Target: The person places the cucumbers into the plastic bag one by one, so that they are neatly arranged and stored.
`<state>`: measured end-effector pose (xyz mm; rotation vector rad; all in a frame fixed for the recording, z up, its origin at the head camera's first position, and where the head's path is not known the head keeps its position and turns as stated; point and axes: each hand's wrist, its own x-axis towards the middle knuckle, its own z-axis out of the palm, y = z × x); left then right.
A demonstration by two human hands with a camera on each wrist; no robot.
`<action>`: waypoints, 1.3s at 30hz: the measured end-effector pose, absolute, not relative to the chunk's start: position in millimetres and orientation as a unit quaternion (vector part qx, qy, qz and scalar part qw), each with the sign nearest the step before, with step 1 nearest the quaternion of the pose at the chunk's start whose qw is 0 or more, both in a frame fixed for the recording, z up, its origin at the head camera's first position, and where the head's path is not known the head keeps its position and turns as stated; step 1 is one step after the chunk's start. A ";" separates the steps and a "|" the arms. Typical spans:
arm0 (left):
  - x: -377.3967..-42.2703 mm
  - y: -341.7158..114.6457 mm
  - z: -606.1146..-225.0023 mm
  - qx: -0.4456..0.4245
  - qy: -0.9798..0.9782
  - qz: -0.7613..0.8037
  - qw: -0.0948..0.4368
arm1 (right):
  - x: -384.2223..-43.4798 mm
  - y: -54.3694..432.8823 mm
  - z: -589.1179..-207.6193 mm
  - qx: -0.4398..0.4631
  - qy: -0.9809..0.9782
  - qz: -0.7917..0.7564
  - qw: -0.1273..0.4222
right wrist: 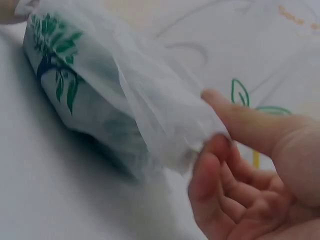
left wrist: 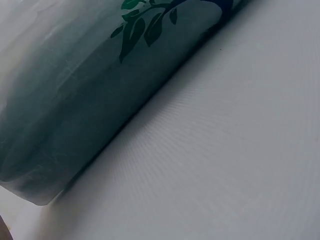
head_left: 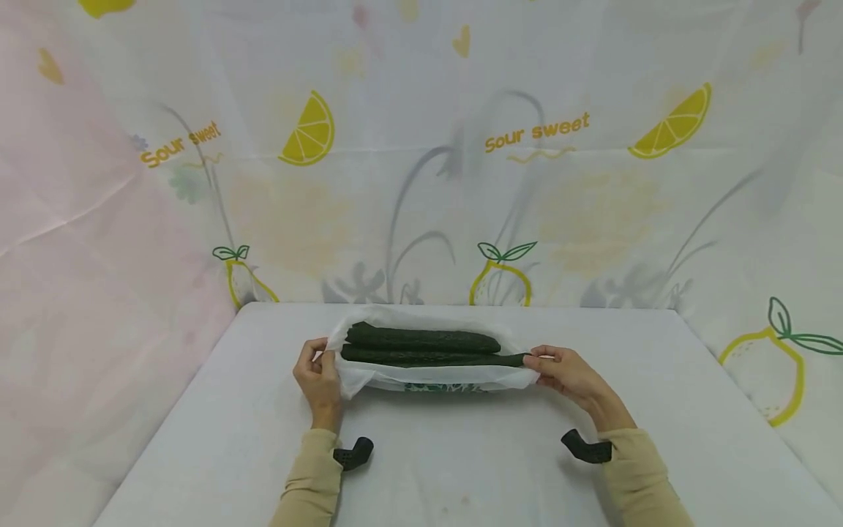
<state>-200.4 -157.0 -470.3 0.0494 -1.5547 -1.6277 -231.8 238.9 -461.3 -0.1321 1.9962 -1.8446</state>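
Dark green cucumbers [head_left: 421, 339] lie side by side in a white plastic bag [head_left: 388, 378], whose opening faces up. A green leafy tree print shows on the side of the bag [left wrist: 75, 105] in the left wrist view. My left hand [head_left: 319, 377] grips the bag's left edge between thumb and fingers. At the opposite end, my right hand [right wrist: 250, 175] pinches the thin plastic between thumb and forefinger, beside the end of the front cucumber. The lower parts of the cucumbers are hidden inside the bag.
The bag rests on a white-covered table [head_left: 454, 461]. Behind it hangs a white cloth [head_left: 421, 205] printed with lemons and lettering. Black curved mounts [head_left: 356, 454] stick out from both wrists over the tabletop.
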 end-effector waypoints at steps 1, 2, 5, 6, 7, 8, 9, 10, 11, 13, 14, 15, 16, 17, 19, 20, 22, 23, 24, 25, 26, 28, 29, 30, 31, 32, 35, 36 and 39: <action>-201.1 -156.0 -470.6 0.019 -0.622 -0.654 0.430 | -231.0 238.9 -457.9 -0.031 0.712 -0.674 0.194; -201.9 -155.2 -470.6 0.018 -0.621 -0.656 0.429 | -229.9 238.8 -453.9 -0.019 0.701 -0.690 0.178; -204.9 -153.3 -469.5 0.014 -0.622 -0.657 0.426 | -226.5 238.6 -440.5 -0.003 0.641 -0.758 0.116; -205.8 -152.9 -469.2 0.015 -0.624 -0.656 0.424 | -225.1 238.4 -436.4 -0.010 0.618 -0.780 0.097; -206.3 -152.7 -468.7 0.016 -0.626 -0.654 0.424 | -223.9 237.8 -433.3 -0.023 0.595 -0.799 0.081; -206.7 -153.0 -468.4 0.020 -0.629 -0.653 0.422 | -222.7 236.8 -430.8 -0.039 0.578 -0.812 0.070; -206.8 -153.8 -468.3 0.023 -0.631 -0.652 0.420 | -221.9 235.2 -429.5 -0.055 0.568 -0.819 0.061; -206.4 -154.7 -468.2 0.027 -0.633 -0.651 0.417 | -221.3 233.6 -429.1 -0.071 0.565 -0.820 0.057; -205.7 -155.8 -468.1 0.031 -0.637 -0.651 0.413 | -220.9 232.1 -429.8 -0.086 0.568 -0.817 0.053; -204.2 -158.8 -468.0 0.034 -0.645 -0.651 0.397 | -220.3 229.5 -432.5 -0.104 0.596 -0.795 0.040; -203.3 -161.2 -467.9 0.032 -0.649 -0.653 0.389 | -220.2 228.1 -433.1 -0.108 0.613 -0.782 0.035; -202.2 -163.4 -467.6 0.027 -0.652 -0.655 0.381 | -220.4 227.3 -433.9 -0.110 0.630 -0.768 0.029; -201.2 -165.9 -466.9 0.019 -0.657 -0.654 0.373 | -220.7 226.7 -434.4 -0.108 0.649 -0.753 0.024; -200.6 -168.3 -466.2 0.008 -0.663 -0.652 0.367 | -220.9 226.2 -434.6 -0.106 0.670 -0.735 0.018; -200.4 -173.4 -465.1 -0.020 -0.674 -0.647 0.356 | -221.5 225.1 -433.0 -0.098 0.709 -0.698 0.014; -200.4 -176.0 -465.0 -0.036 -0.680 -0.643 0.352 | -222.1 224.7 -432.5 -0.094 0.727 -0.680 0.015; -200.7 -181.5 -466.6 -0.068 -0.697 -0.625 0.346 | -223.2 223.4 -432.4 -0.089 0.755 -0.649 0.016; -201.6 -184.8 -468.9 -0.084 -0.704 -0.618 0.340 | -223.3 222.8 -432.4 -0.087 0.768 -0.635 0.016; -202.7 -188.3 -472.1 -0.097 -0.711 -0.612 0.333 | -223.5 222.2 -432.5 -0.086 0.777 -0.624 0.015; -203.9 -192.0 -475.8 -0.111 -0.715 -0.608 0.326 | -223.5 221.7 -432.5 -0.086 0.782 -0.617 0.014; -204.8 -195.6 -479.5 -0.121 -0.720 -0.605 0.318 | -223.4 221.6 -432.5 -0.086 0.786 -0.612 0.011; -206.0 -202.6 -486.4 -0.134 -0.728 -0.603 0.298 | -222.9 221.6 -432.3 -0.086 0.788 -0.609 0.005; -206.6 -206.0 -489.4 -0.137 -0.731 -0.605 0.286 | -222.7 222.0 -432.0 -0.085 0.790 -0.608 0.000; -206.4 -208.6 -491.4 -0.141 -0.734 -0.604 0.277 | -222.5 222.4 -431.5 -0.084 0.789 -0.609 -0.002; -206.0 -211.0 -492.7 -0.144 -0.737 -0.604 0.267 | -222.3 222.9 -431.1 -0.084 0.787 -0.611 -0.003; -205.4 -213.4 -493.7 -0.146 -0.742 -0.602 0.257 | -222.2 223.4 -430.5 -0.084 0.788 -0.610 -0.004; -205.2 -218.0 -495.5 -0.156 -0.755 -0.592 0.236 | -221.5 227.2 -429.4 -0.087 0.788 -0.609 -0.006; -205.0 -219.2 -496.0 -0.158 -0.759 -0.588 0.231 | -221.7 228.6 -429.1 -0.089 0.788 -0.610 -0.006; -205.3 -221.0 -496.7 -0.151 -0.768 -0.585 0.214 | -222.5 234.5 -429.7 -0.094 0.783 -0.615 -0.012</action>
